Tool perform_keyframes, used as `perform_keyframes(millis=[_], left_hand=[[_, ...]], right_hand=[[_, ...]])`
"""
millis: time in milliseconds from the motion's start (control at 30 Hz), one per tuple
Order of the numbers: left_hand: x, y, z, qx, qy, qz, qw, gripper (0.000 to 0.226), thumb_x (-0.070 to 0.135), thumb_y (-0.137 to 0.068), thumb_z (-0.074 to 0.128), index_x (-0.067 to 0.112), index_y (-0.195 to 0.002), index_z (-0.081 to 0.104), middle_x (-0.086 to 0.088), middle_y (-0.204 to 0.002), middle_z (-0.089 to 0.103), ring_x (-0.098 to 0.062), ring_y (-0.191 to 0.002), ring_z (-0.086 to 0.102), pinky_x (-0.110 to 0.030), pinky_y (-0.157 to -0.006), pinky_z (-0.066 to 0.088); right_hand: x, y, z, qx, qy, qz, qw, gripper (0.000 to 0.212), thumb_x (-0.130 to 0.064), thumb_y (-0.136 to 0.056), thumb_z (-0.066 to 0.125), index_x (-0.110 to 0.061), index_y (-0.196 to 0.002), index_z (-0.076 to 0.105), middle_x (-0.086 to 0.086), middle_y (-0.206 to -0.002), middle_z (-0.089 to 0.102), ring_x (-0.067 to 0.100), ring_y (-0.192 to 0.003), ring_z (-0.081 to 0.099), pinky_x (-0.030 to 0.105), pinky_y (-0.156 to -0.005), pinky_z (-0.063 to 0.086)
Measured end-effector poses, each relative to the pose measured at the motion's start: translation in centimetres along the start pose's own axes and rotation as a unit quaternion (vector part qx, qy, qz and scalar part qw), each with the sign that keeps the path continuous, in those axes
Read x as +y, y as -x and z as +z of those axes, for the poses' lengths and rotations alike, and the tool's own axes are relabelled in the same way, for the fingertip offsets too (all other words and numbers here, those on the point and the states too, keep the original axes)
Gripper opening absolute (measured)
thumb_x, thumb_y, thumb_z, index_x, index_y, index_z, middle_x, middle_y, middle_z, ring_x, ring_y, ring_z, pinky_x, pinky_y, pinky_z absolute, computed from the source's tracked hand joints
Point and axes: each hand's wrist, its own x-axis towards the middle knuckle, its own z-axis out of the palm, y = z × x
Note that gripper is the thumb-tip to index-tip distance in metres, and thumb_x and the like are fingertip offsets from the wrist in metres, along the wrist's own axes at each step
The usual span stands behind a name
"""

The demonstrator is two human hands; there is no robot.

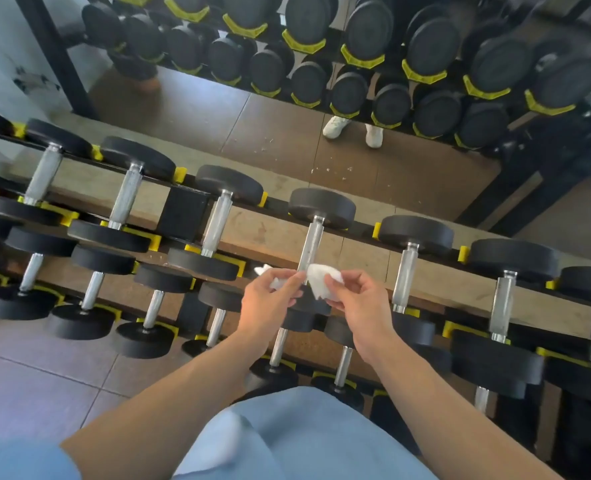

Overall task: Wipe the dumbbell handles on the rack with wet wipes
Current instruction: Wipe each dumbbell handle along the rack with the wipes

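A dumbbell rack (356, 252) with yellow cradles runs across the view and carries several black dumbbells with silver handles. My left hand (269, 306) and my right hand (359, 303) both pinch one white wet wipe (323, 282). They hold it stretched between them just in front of the near end of a silver handle (312, 245) in the top row's middle. The wipe covers the lower tip of that handle. My left hand's fingers curl round a bunched part of the wipe.
A mirror (287, 133) behind the rack reflects the dumbbells, brown floor and white shoes. A second, lower row of dumbbells (155, 306) sits nearer to me. Grey floor tiles (37, 382) lie at the lower left. My light blue trousers fill the bottom.
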Motion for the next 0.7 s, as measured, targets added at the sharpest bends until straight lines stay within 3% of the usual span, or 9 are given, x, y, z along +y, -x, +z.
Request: perform_keyframes(millis=[100,233,300,400,433,500,567,633,700], left_hand=[[0.0,0.8,1.9,-0.071,0.061,-0.031,0.995,0.055,0.059,-0.076,0.076,0.022,-0.116,0.069,-0.003,-0.109,0.074,-0.016,-0.1,0.072,-0.037,-0.09,0.059],[-0.2,2.0,3.2,-0.068,0.12,-0.044,0.989,0.072,0.06,-0.065,0.083,0.02,-0.122,0.065,-0.008,-0.115,0.071,-0.024,-0.105,0.071,-0.043,-0.093,0.058],[-0.1,2.5,3.1,-0.087,0.149,-0.048,0.984,0.066,0.051,-0.07,0.083,0.016,-0.122,0.065,-0.011,-0.119,0.069,-0.027,-0.109,0.069,-0.043,-0.095,0.056],[0.2,3.2,2.7,-0.099,0.202,-0.075,0.972,0.033,0.019,-0.09,0.065,0.011,-0.122,0.061,-0.019,-0.122,0.063,-0.033,-0.11,0.066,-0.039,-0.089,0.057],[0.3,3.5,2.6,-0.09,0.228,-0.092,0.965,0.031,0.011,-0.092,0.057,0.012,-0.123,0.058,-0.02,-0.122,0.06,-0.035,-0.108,0.066,-0.039,-0.085,0.058],[0.5,3.8,2.6,-0.071,0.26,-0.121,0.955,0.035,0.006,-0.093,0.052,0.014,-0.128,0.051,-0.019,-0.124,0.057,-0.037,-0.106,0.068,-0.04,-0.083,0.059],[0.3,4.1,2.9,-0.06,0.262,-0.139,0.953,0.036,0.009,-0.094,0.052,0.014,-0.13,0.048,-0.019,-0.125,0.055,-0.038,-0.107,0.066,-0.04,-0.082,0.059],[0.1,4.5,3.2,-0.049,0.241,-0.153,0.957,0.037,0.013,-0.094,0.056,0.012,-0.13,0.049,-0.02,-0.126,0.055,-0.037,-0.111,0.062,-0.04,-0.082,0.059],[-0.2,4.6,3.6,-0.041,0.225,-0.161,0.96,0.039,0.016,-0.094,0.059,0.009,-0.131,0.05,-0.021,-0.125,0.056,-0.036,-0.112,0.061,-0.04,-0.083,0.059]], right_hand=[[-0.3,0.6,-0.7,-0.104,0.085,-0.043,0.99,0.02,-0.016,-0.092,0.069,-0.03,-0.108,0.069,-0.016,-0.101,0.074,0.004,-0.097,0.069,0.024,-0.084,0.058],[-0.7,1.4,-2.4,-0.205,0.059,-0.04,0.976,0.034,-0.008,-0.102,0.049,-0.027,-0.119,0.071,-0.013,-0.112,0.071,0.007,-0.109,0.066,0.025,-0.091,0.055],[-1.1,1.3,-3.5,-0.217,0.004,-0.021,0.976,0.035,-0.009,-0.104,0.044,-0.024,-0.113,0.075,-0.009,-0.112,0.072,0.011,-0.107,0.068,0.025,-0.088,0.057],[-1.1,1.1,-4.4,-0.164,0.012,-0.064,0.984,0.021,-0.014,-0.097,0.062,-0.026,-0.11,0.074,-0.015,-0.102,0.073,0.013,-0.101,0.069,0.022,-0.079,0.057],[-1.1,0.9,-4.5,-0.124,0.046,-0.085,0.987,0.026,-0.021,-0.091,0.07,-0.03,-0.115,0.069,-0.02,-0.097,0.071,0.01,-0.099,0.068,0.021,-0.077,0.057],[-0.8,0.2,-4.6,-0.087,0.111,-0.089,0.986,0.062,-0.042,-0.079,0.079,-0.04,-0.134,0.052,-0.027,-0.097,0.065,0.004,-0.101,0.062,0.023,-0.085,0.053],[-0.7,-0.2,-4.7,-0.142,0.13,-0.037,0.981,0.09,-0.059,-0.069,0.076,-0.042,-0.147,0.035,-0.03,-0.116,0.056,0.005,-0.114,0.054,0.033,-0.1,0.045],[-0.3,-0.1,-4.9,-0.218,0.127,-0.006,0.968,0.08,-0.06,-0.071,0.073,-0.043,-0.143,0.044,-0.02,-0.126,0.053,0.01,-0.118,0.052,0.034,-0.103,0.046],[0.1,0.2,-5.0,-0.237,0.098,-0.007,0.967,0.044,-0.049,-0.08,0.073,-0.04,-0.122,0.062,-0.013,-0.114,0.063,0.014,-0.111,0.058,0.032,-0.097,0.053]])
